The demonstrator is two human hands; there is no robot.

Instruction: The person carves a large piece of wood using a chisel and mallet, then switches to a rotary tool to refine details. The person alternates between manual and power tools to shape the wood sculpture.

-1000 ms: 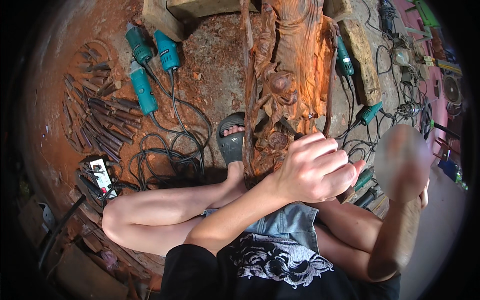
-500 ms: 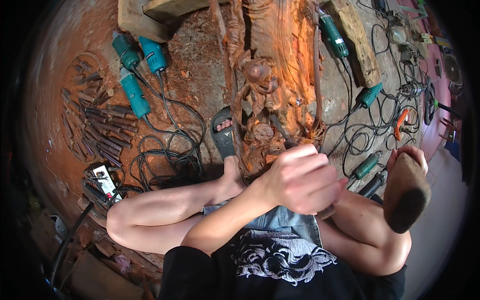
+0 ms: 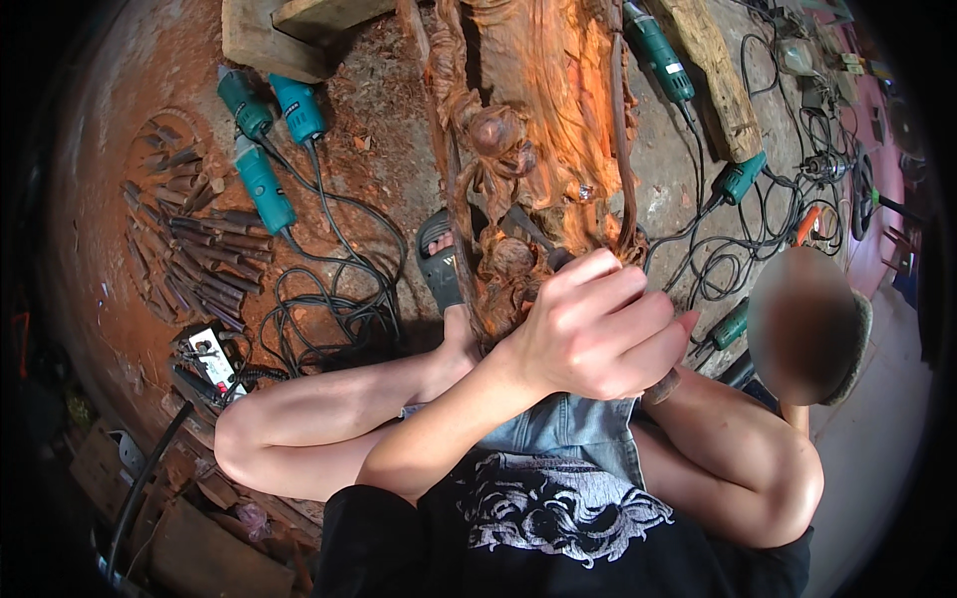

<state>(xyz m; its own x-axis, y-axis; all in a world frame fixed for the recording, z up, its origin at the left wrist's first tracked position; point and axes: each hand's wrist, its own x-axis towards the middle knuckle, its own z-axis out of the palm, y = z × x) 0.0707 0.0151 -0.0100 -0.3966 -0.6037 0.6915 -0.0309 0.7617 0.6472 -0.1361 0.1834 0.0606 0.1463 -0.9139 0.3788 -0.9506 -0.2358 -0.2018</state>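
Observation:
My left hand (image 3: 603, 334) is closed round a chisel (image 3: 533, 231). Its metal blade slants up and left from my fist onto the carved wood, and its handle end pokes out below. The reddish-brown wood carving (image 3: 543, 120) has knotted, rounded shapes along its left side and a smoother orange face. Off to the right, a wooden mallet (image 3: 860, 339) is raised, largely covered by a blurred patch. My right hand is hidden there, with only a bit of my right forearm (image 3: 795, 417) showing below; the earlier frame shows its fingers at the mallet.
Many loose chisels (image 3: 204, 249) lie heaped on the dusty floor at left, near teal power tools (image 3: 264, 184) with tangled cords. A white power strip (image 3: 211, 361) sits below. At right are a teal grinder (image 3: 663, 55), a rough timber (image 3: 713, 75) and more cables.
The mallet has risen up the picture on the right, and my right hand's fingers are no longer visible. My left hand and the chisel have shifted slightly left relative to the view.

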